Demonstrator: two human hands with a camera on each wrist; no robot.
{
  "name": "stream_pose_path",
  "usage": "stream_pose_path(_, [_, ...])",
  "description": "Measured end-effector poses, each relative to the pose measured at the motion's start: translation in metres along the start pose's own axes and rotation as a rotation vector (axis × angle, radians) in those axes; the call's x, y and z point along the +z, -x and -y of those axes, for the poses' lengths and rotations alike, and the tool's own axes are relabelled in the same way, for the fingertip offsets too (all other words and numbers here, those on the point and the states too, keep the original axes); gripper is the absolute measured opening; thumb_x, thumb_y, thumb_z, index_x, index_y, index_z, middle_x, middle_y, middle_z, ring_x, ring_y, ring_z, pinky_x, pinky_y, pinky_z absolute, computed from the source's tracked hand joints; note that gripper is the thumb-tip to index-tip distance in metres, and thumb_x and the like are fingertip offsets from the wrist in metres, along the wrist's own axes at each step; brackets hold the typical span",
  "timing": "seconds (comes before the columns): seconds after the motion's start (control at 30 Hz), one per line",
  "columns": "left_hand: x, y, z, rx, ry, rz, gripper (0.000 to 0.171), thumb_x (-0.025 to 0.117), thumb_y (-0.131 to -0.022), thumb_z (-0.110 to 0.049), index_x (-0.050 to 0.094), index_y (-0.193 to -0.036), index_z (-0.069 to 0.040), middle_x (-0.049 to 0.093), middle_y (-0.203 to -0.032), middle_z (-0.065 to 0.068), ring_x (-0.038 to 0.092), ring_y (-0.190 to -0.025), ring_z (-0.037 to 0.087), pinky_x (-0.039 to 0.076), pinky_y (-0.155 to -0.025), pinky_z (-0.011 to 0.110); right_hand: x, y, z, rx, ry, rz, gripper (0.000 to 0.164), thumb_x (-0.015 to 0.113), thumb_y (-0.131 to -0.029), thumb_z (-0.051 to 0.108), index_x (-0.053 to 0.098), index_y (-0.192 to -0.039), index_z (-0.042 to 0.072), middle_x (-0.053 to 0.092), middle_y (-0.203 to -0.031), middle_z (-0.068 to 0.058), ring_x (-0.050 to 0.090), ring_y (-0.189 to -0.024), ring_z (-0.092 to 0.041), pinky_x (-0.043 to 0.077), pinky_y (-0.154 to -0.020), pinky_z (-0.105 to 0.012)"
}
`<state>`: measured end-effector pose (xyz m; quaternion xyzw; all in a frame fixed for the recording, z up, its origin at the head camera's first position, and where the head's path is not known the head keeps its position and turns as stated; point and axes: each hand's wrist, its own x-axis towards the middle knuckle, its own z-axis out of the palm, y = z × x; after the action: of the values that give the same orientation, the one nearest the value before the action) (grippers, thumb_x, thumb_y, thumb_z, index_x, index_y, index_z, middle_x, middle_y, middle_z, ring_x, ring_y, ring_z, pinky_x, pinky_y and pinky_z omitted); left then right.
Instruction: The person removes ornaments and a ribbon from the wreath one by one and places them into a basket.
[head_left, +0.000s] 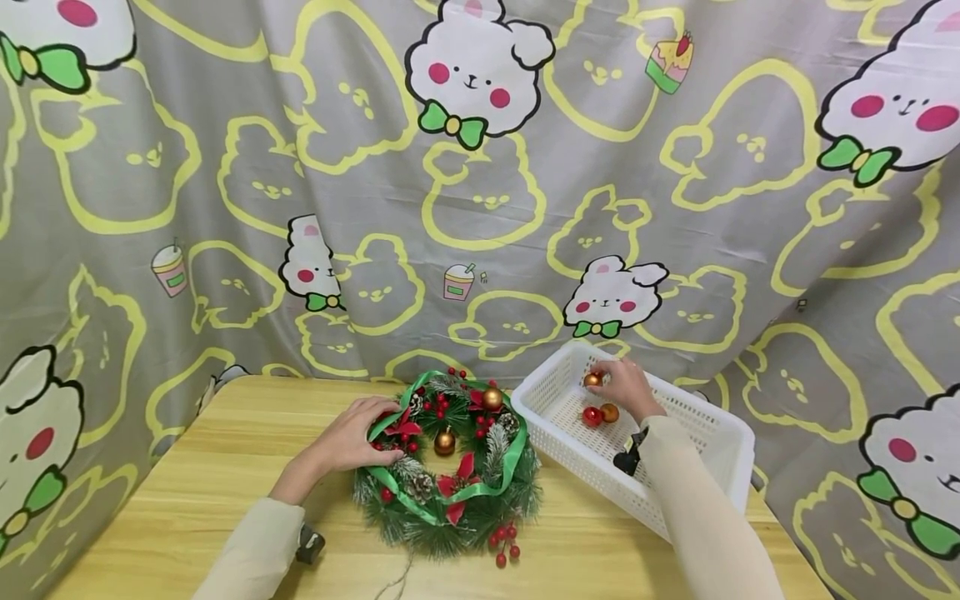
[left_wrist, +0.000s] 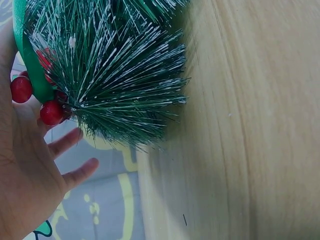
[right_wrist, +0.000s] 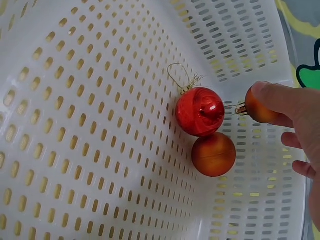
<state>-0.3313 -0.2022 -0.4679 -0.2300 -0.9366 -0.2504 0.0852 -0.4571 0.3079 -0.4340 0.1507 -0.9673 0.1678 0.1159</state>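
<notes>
A green Christmas wreath (head_left: 442,533) with red berries, pinecones, red flowers and green ribbon lies on the table. One gold bauble (head_left: 492,398) is on its upper right, and another gold bauble (head_left: 445,442) is at its centre opening. My left hand (head_left: 356,437) rests against the wreath's left side; in the left wrist view, two fingers (left_wrist: 80,174) are spread beside the berries (left_wrist: 51,113). Inside the white basket, my right hand (head_left: 628,387) pinches an orange-gold bauble (right_wrist: 260,106) by thumb and fingers. A shiny red bauble (right_wrist: 200,112) and another orange-gold bauble (right_wrist: 214,155) lie below it.
The perforated white basket (head_left: 570,467) stands at an angle on the right of the wooden table (head_left: 255,417). A loose sprig of berries (head_left: 504,542) sticks out at the wreath's front. Behind hangs a patterned curtain (head_left: 495,275).
</notes>
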Motion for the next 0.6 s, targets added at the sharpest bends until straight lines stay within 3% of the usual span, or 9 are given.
stream_pose_path(0.2, [0.001,-0.001,0.001,0.0,0.003,-0.007,0.079,0.079,-0.078,-0.058,0.059,-0.14,-0.014,0.053,-0.148,0.013,0.046,-0.138,0.04,0.041,-0.107,0.067,0.004,0.001,-0.002,-0.036,0.019,0.021,0.029,0.083,-0.084,0.02,0.078,-0.107,0.003,0.077,-0.103,-0.015,0.068,-0.098,-0.036,0.049,-0.088,-0.056])
stream_pose_path(0.43, [0.002,-0.001,0.002,0.008,0.001,-0.014,0.078,0.079,-0.079,-0.057,0.059,-0.14,-0.014,0.054,-0.147,0.014,0.047,-0.137,0.041,0.04,-0.107,0.067,0.008,0.005,-0.002,-0.029,0.056,0.037,0.028,0.083,-0.086,0.024,0.079,-0.106,0.006,0.075,-0.105,-0.014,0.061,-0.098,-0.035,0.044,-0.089,-0.058])
stream_pose_path(0.6, [0.002,0.0,0.001,0.009,0.003,-0.016,0.077,0.08,-0.079,-0.056,0.06,-0.14,-0.014,0.054,-0.147,0.013,0.047,-0.137,0.041,0.041,-0.106,0.067,0.011,0.006,-0.005,-0.057,0.122,0.026,0.027,0.083,-0.086,0.028,0.078,-0.104,0.009,0.072,-0.1,-0.012,0.054,-0.093,-0.033,0.042,-0.082,-0.053])
